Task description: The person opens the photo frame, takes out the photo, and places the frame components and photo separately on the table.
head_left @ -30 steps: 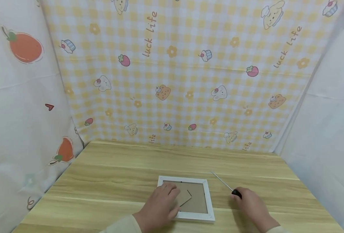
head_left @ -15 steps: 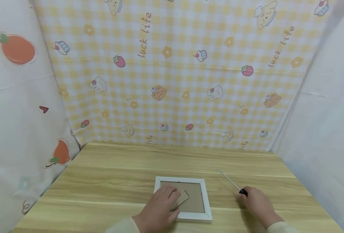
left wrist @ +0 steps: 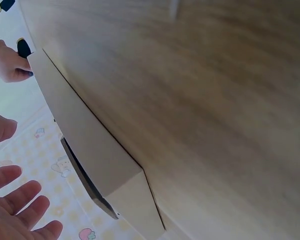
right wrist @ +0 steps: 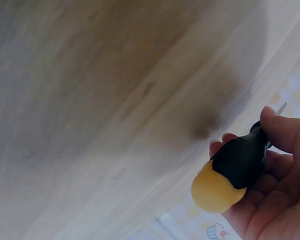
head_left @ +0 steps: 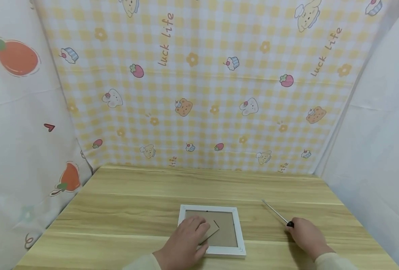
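Observation:
A white picture frame [head_left: 238,228] lies back side up on the table, its brown backing board [head_left: 228,225] showing. On the backing a small stand flap [head_left: 212,229] is partly covered by my left hand [head_left: 185,240]. In the left wrist view the flap [left wrist: 85,175] stands slightly off the frame, and the fingers [left wrist: 22,200] of that hand are spread and loosely bent, pinching nothing. Right of the frame, my right hand [head_left: 307,237] holds a screwdriver [head_left: 276,212], its shaft pointing forward and left. Its black and yellow handle [right wrist: 242,162] lies in the curled fingers.
The wood-grain table [head_left: 135,195] ends at a yellow checked cloth [head_left: 202,123] behind. White cloths hang at the left [head_left: 20,142] and right [head_left: 378,142] sides.
My right hand has moved to the right with the screwdriver, away from the frame. The left hand stays over the frame's left part. The head view has shifted slightly.

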The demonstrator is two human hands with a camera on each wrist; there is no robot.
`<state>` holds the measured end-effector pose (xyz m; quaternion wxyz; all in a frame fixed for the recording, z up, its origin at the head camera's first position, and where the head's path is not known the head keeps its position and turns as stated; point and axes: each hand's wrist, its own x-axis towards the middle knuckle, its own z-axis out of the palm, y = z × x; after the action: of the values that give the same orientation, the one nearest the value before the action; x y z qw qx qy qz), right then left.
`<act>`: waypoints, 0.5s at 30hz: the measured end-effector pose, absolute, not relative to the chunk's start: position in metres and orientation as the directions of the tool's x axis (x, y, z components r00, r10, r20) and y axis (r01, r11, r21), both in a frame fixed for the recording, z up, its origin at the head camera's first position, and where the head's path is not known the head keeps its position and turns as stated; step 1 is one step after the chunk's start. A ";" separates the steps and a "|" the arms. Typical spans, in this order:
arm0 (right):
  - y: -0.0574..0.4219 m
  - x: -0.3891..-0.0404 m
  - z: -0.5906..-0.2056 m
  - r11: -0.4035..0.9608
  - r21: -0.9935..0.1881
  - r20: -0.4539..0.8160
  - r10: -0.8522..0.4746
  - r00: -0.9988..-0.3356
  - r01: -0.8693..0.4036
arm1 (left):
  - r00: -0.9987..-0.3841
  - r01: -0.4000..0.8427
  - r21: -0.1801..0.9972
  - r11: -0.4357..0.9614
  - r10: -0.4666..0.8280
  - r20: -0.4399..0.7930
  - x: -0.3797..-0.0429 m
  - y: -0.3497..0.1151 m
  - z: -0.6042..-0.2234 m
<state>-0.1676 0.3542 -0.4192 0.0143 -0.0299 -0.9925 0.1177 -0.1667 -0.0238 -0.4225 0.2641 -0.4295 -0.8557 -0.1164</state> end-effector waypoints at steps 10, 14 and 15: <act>0.359 -0.170 -0.420 0.980 -0.194 0.008 0.056 -0.998 0.053 | -0.462 0.807 -0.037 0.589 0.670 0.581 -0.168 -0.025 -0.427; 0.359 -0.171 -0.421 0.983 -0.175 -0.006 0.057 -0.998 0.057 | -0.475 0.808 -0.020 0.588 0.672 0.569 -0.167 -0.024 -0.426; 0.359 -0.171 -0.421 0.984 -0.168 -0.011 0.058 -0.998 0.059 | -0.478 0.808 -0.016 0.589 0.672 0.565 -0.167 -0.024 -0.426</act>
<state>-0.1711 0.3595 -0.4209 -0.0032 -0.0292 -0.9960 0.0846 -0.1673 -0.0243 -0.4256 0.2672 -0.4352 -0.8503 -0.1271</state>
